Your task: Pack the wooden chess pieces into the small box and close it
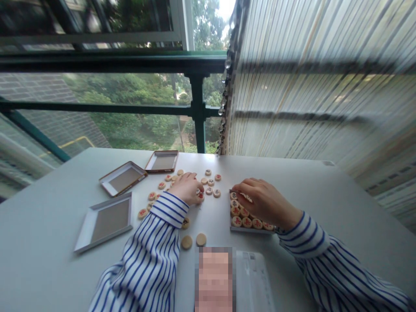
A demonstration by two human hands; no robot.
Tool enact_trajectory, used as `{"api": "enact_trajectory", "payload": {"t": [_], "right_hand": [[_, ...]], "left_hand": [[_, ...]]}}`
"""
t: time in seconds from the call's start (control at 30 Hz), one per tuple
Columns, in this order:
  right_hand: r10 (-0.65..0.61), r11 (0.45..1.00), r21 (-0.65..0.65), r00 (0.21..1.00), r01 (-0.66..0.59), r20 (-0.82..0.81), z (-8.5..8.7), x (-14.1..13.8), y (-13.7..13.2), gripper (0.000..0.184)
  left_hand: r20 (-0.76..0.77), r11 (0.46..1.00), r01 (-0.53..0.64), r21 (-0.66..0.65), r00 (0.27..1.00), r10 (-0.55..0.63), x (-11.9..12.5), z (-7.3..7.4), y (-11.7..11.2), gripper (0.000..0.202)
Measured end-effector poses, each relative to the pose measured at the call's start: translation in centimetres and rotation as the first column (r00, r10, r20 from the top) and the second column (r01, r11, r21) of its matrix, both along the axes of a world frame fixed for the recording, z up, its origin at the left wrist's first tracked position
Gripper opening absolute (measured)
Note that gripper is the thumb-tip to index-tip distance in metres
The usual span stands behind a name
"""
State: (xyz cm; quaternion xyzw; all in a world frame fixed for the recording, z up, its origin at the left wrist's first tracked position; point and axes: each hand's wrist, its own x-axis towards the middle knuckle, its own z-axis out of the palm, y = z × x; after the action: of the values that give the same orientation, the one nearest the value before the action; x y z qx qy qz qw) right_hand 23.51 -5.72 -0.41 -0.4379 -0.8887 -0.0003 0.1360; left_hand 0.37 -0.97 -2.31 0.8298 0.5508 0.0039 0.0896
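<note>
My left hand (186,188) reaches over the scattered round wooden Chinese chess pieces, its fingers bent and closed around a red-marked piece (200,197). My right hand (261,200) is curled over a shallow box (251,230) at the right, its fingertips by the far left corner. What lies under those fingertips is hidden. Rows of chess pieces (247,222) fill the visible part of this box, red-marked ones in front and black-marked ones at the far left. Several loose pieces (209,190) lie between my hands, and others are partly covered by my left hand and sleeve.
Three shallow trays or lids, one white-edged (110,219) and two brown-edged (123,178) (162,161), lie on the left of the white table (292,173). Two face-down pieces (201,239) sit near me. A pale translucent object (252,277) is at the front edge. A string curtain (308,95) hangs behind.
</note>
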Motion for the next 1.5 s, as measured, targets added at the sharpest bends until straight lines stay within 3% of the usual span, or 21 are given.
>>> {"api": "enact_trajectory", "payload": {"t": [0.27,0.43,0.57,0.77,0.93,1.17,1.4,1.5], "right_hand": [[0.0,1.0,0.003,1.0,0.0,-0.009,0.1,0.1,0.1,0.021],[-0.011,1.0,0.014,1.0,0.011,-0.017,0.3,0.3,0.1,0.022],[-0.026,0.999,0.022,0.999,0.027,-0.026,0.5,0.5,0.1,0.023],[-0.055,0.998,0.04,0.998,0.057,-0.036,0.8,1.0,0.3,0.023],[-0.068,0.997,0.009,0.989,0.07,-0.13,1.2,1.0,0.2,0.023],[-0.153,0.979,-0.194,0.871,0.068,-0.467,0.8,0.9,0.4,0.025],[-0.149,0.9,-0.387,0.693,-0.199,-0.706,0.5,1.1,0.8,0.026],[-0.153,0.893,-0.395,0.68,-0.216,-0.717,0.6,1.2,0.9,0.026]], "left_hand": [[0.025,0.995,0.033,0.093,0.999,-0.035,0.0,0.1,0.1,0.02],[0.191,0.973,0.121,0.196,0.969,-0.159,0.3,0.7,0.1,0.016],[0.322,0.98,0.075,0.183,0.937,-0.132,1.1,1.6,-0.6,0.013],[0.586,0.99,0.094,0.105,0.799,-0.138,2.2,2.4,-1.5,0.017],[0.706,0.995,0.082,0.054,0.702,-0.096,3.3,2.4,-1.6,0.019],[0.816,0.99,0.141,0.02,0.57,-0.097,5.5,1.4,-1.9,0.026],[0.849,0.987,0.162,-0.005,0.522,-0.081,6.7,0.7,-2.1,0.026],[0.883,0.981,0.184,-0.055,0.469,-0.038,6.9,0.6,-2.2,0.029]]}}
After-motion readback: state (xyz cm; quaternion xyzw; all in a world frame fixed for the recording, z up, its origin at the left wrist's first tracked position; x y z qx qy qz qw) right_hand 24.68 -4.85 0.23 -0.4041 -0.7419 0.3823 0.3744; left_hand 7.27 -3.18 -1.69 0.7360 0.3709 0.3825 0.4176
